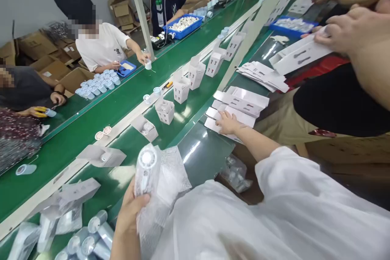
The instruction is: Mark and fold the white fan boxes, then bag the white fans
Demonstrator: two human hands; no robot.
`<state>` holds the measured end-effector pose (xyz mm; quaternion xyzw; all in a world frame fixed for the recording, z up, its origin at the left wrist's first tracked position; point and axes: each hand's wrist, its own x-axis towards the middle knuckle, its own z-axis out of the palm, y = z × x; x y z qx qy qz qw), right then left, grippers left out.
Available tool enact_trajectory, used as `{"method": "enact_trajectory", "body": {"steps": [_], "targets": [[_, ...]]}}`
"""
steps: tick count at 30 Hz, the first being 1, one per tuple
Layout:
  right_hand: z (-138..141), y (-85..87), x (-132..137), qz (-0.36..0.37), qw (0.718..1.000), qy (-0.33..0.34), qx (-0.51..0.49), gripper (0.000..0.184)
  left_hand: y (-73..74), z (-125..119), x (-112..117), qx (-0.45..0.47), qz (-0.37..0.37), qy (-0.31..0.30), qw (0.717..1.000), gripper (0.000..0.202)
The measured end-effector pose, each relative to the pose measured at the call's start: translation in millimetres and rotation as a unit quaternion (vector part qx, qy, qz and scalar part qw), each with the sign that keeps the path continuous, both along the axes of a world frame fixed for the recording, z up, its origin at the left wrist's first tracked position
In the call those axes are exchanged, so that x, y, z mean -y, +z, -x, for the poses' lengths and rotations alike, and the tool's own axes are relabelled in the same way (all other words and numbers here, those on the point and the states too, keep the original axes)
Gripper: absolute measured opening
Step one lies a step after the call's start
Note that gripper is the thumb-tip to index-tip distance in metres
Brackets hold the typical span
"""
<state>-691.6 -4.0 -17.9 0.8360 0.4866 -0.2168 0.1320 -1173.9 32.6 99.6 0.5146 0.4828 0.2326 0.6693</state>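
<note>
My left hand (133, 207) is wrapped round a pale cylinder in bubble wrap (148, 164), its round white end tilted up. Loose bubble wrap hangs down beside it toward my shirt. At the right, my right hand (228, 123) lies on a stack of white cartons (243, 115), fingers spread over the upper one. These cartons look flattened or partly folded and carry small printed pictures. Below my left hand, several light blue cylinders (88, 241) lie heaped on the green belt, with more in bubble wrap (24, 239) beside them.
Open white boxes (164, 111) stand along the green conveyor belt (128, 105). Co-workers sit opposite, near rows of blue cups (99, 83) and a blue tray of white parts (184, 25). A coworker's hand (344, 28) holds a carton at right. Metal posts (258, 24) rise from the line.
</note>
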Motion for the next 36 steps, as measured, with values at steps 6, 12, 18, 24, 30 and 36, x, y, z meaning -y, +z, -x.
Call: {"method": "enact_trajectory", "body": {"steps": [6,12,18,24,30,36], "targets": [[32.0,18.4,5.7,-0.044,0.998,0.043,0.005,0.032,20.7,-15.3,2.6,0.02,0.065,-0.002,0.998,0.065],[148.3,73.2,11.8,-0.423,0.883,0.189,-0.083,0.049,46.4,-23.1,-3.7,-0.007,-0.136,-0.015,0.991,0.062],[247.9,29.5,8.0,-0.476,0.83,0.2,-0.212,0.07,60.9,-40.2,-3.7,-0.291,-0.408,-0.18,0.846,0.05],[259.6,-0.2,16.8,-0.412,0.826,0.259,-0.285,0.06,85.8,-45.7,23.2,-0.59,-0.371,-0.335,0.633,0.049],[257.5,-2.7,8.0,-0.374,0.814,0.333,-0.296,0.04,68.7,-107.1,-7.1,-0.601,-0.258,-0.419,0.63,0.03],[233.7,-1.2,-11.0,-0.326,0.76,0.317,-0.465,0.088,33.8,-109.1,-11.1,-0.551,-0.281,-0.42,0.664,0.048]]}}
